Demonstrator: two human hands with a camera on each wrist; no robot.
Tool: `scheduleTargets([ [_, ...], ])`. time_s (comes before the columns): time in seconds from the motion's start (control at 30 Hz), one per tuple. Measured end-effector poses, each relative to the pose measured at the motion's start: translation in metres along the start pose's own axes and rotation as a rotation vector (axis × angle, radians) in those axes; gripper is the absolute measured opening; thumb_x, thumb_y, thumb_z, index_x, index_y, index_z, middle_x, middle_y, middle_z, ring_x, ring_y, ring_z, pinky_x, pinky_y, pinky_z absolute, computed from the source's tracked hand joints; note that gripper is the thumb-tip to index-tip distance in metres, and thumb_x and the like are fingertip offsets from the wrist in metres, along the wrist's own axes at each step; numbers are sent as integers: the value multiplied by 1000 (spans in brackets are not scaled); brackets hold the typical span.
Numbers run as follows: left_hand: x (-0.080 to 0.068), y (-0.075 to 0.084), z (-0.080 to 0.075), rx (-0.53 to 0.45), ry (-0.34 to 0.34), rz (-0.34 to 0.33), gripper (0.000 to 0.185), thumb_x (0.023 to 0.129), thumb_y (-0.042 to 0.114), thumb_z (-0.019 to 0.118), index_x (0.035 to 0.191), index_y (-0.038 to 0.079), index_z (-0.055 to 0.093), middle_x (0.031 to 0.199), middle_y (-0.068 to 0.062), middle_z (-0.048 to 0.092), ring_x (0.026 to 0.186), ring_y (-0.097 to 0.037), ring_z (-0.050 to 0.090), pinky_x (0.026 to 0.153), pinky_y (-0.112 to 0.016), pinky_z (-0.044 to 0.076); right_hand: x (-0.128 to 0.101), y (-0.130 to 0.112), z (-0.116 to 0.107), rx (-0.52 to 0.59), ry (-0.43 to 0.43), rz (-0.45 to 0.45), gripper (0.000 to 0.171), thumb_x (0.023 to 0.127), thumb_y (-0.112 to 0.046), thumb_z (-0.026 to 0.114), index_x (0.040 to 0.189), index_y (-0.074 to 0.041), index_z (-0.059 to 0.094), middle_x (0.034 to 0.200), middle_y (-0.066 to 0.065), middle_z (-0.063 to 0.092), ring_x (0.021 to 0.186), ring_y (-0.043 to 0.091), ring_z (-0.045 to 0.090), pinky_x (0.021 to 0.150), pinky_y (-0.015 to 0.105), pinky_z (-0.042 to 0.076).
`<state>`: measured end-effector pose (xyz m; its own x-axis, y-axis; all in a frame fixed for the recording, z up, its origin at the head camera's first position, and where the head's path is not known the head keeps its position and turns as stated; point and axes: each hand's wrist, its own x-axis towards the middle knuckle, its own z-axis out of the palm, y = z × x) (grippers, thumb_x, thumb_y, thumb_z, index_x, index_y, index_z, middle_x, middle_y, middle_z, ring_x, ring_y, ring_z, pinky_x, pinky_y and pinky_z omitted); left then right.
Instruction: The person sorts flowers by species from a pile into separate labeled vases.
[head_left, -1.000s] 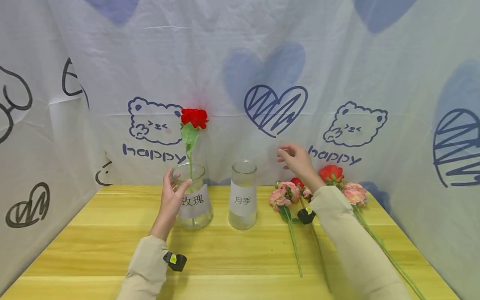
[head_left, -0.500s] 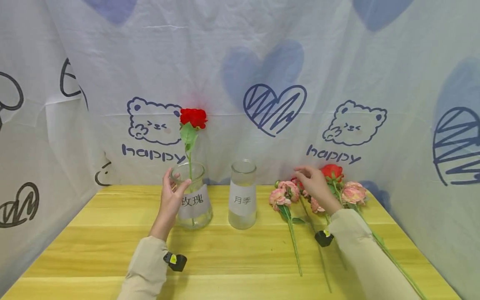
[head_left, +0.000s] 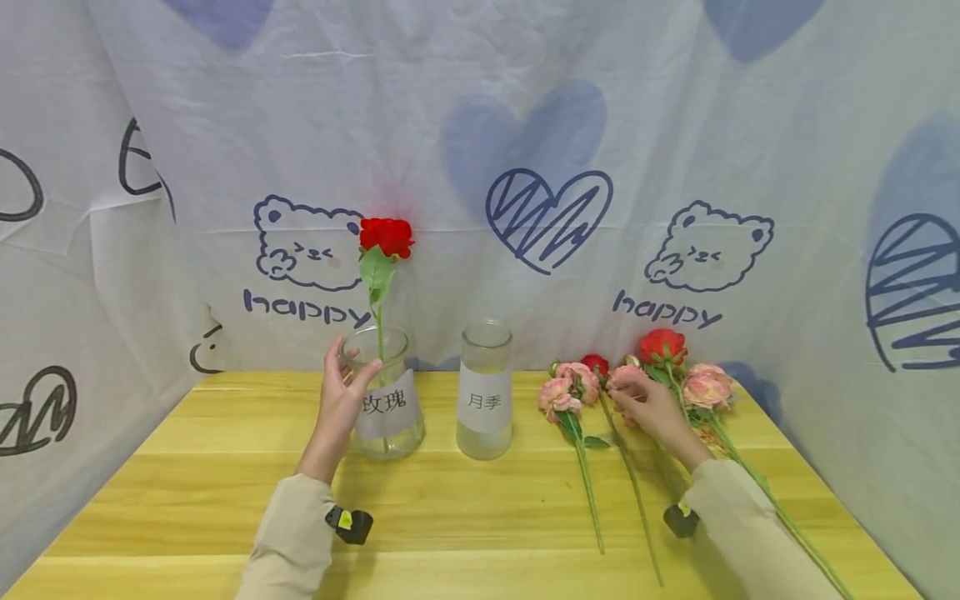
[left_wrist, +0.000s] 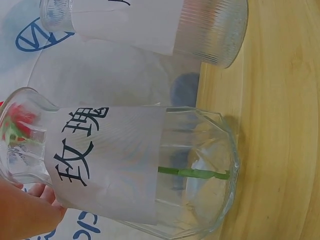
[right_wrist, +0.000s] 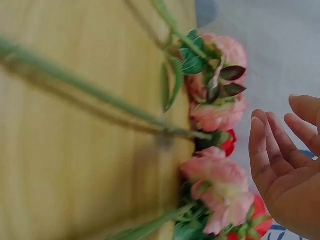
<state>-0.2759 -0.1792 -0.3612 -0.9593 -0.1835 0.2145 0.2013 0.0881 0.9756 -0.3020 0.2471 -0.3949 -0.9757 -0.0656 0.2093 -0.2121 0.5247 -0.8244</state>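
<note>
My left hand [head_left: 345, 400] grips the neck of a wide glass vase [head_left: 401, 437] with a white paper label, thumb in front and fingers round the far side. A red rose [head_left: 387, 237] stands upright in it; its green stem [left_wrist: 195, 173] reaches the base in the left wrist view. At the right my right hand [head_left: 660, 412] hovers low over the lying flowers, nearest a pink flower [head_left: 626, 377]. In the right wrist view its fingers [right_wrist: 287, 150] are loosely bent, apart from the blooms, and hold nothing. A small red rose [head_left: 595, 364] lies just left of it.
A narrower labelled glass vase [head_left: 486, 442] stands right of the first. A pink flower stem [head_left: 558, 396] lies nearby; a large red flower [head_left: 662, 346] and another pink flower [head_left: 707, 386] lie farther right. A printed cloth [head_left: 420, 125] hangs behind the wooden table [head_left: 465, 525].
My right hand has moved right and down, from the air beside the narrower vase to low over the pink flower. The left hand keeps its grip on the wide vase.
</note>
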Motion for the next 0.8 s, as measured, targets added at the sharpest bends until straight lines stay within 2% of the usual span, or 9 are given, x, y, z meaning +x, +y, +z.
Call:
scheduleTargets([
  [0.13, 0, 0, 0, 4, -3, -2, 80, 97, 21, 57, 155, 10, 3, 155, -18, 22, 141, -39, 17, 114, -52, 19, -6, 14, -1, -68, -17, -20, 29, 94, -4, 60, 115, 15, 57, 98, 25, 66, 83, 34, 66, 67, 38, 58],
  [0.37, -1, -1, 0, 6, -7, -4, 79, 97, 21, 56, 155, 9, 4, 154, -18, 22, 141, -38, 17, 115, -51, 19, -17, 26, -1, -107, -109, -32, 31, 92, -1, 60, 118, 15, 56, 100, 22, 65, 90, 34, 63, 63, 33, 57],
  [0.57, -1, -1, -1, 8, 0, 2, 79, 97, 19, 57, 155, 8, 4, 154, -19, 23, 141, -39, 17, 115, -51, 18, -20, 32, 3, -170, -153, -95, 28, 86, 6, 63, 113, 16, 58, 88, 17, 66, 78, 27, 63, 54, 29, 52],
  [0.8, 0, -1, 0, -2, 3, 7, 79, 96, 18, 57, 155, 7, 4, 154, -19, 23, 141, -39, 17, 115, -51, 18, -20, 37, 7, -168, -156, -41, 32, 83, 7, 66, 112, 16, 57, 88, 16, 65, 77, 27, 64, 54, 32, 54],
])
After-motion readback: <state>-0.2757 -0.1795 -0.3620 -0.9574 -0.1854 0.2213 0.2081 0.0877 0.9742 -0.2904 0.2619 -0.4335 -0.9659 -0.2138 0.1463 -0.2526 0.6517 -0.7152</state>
